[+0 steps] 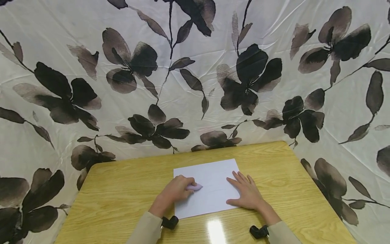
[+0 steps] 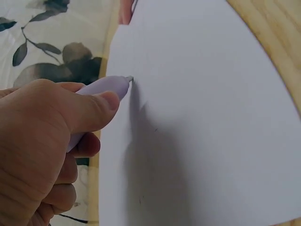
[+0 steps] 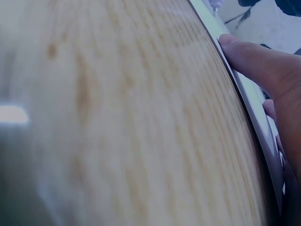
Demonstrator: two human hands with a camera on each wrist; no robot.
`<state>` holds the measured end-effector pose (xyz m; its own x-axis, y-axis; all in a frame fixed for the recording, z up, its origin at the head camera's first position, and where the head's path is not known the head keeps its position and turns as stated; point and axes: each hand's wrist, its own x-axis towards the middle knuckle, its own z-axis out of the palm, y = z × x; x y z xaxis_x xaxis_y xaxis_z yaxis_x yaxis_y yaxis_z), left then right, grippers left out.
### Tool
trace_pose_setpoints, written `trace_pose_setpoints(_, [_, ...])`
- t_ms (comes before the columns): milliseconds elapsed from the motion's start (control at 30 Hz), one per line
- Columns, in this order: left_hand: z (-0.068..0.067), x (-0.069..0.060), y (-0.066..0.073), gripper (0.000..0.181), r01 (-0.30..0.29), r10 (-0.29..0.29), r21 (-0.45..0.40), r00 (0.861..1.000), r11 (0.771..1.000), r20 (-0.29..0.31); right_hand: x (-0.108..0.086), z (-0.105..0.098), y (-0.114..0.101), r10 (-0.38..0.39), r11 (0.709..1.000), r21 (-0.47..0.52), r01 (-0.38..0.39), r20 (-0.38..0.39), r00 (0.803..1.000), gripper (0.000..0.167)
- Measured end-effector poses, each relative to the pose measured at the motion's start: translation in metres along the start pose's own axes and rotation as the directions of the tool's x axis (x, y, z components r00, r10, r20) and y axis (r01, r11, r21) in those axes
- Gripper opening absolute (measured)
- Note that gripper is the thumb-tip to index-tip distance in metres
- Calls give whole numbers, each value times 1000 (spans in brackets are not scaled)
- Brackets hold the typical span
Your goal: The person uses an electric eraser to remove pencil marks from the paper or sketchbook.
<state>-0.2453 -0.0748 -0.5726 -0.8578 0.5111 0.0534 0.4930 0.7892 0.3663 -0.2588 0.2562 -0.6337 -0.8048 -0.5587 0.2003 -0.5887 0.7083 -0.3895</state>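
Note:
A white sheet of paper (image 1: 213,189) lies on the wooden table. My left hand (image 1: 178,189) is over its left part and grips a lavender pen-shaped tool (image 2: 106,87), thumb along the top and the other fingers curled below. The tool's short grey tip (image 2: 130,78) is at the paper's surface; whether it touches I cannot tell. Faint thin marks (image 2: 156,129) show on the sheet. My right hand (image 1: 245,191) rests with spread fingers on the sheet's right edge. In the right wrist view, its thumb (image 3: 230,41) lies on the near edge of the paper.
The yellow wood-grain table (image 1: 122,189) extends around the sheet on all sides. Behind and beside it hangs a white cloth (image 1: 195,51) with dark flowers. A black wrist device (image 1: 170,222) sits at my left cuff, and another black device (image 1: 259,232) at the right.

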Motion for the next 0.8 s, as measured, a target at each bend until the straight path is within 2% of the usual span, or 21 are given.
trace_pose_setpoints(100, [1, -1, -1, 11, 10, -10, 3, 1000, 1000, -6, 1, 1, -1, -7, 1000, 4, 7, 0, 1000, 93])
trace_pose_setpoints(233, [0, -2, 1, 10, -21, 21, -9, 1000, 1000, 5, 1, 3, -1, 0, 1000, 0, 0, -4, 1000, 92])
trace_pose_setpoints(400, [-3, -1, 4, 11, 25, -25, 14, 1000, 1000, 6, 1, 3, 1, -13, 1000, -6, 13, -24, 1000, 92])
trace_pose_setpoints(500, [-4, -2, 4, 11, 14, -14, -3, 1000, 1000, 13, 1, 3, 1, -22, 1000, -5, 22, -31, 999, 91])
trace_pose_setpoints(633, [-2, -4, 4, 11, -18, 18, -11, 1000, 1000, 17, 2, 3, 1, -22, 1000, -5, 22, 1, 1000, 92])
trace_pose_setpoints(800, [-2, -6, 2, 11, -17, 17, 6, 1000, 1000, -3, 2, 0, 0, -11, 1000, 5, 11, 47, 999, 93])
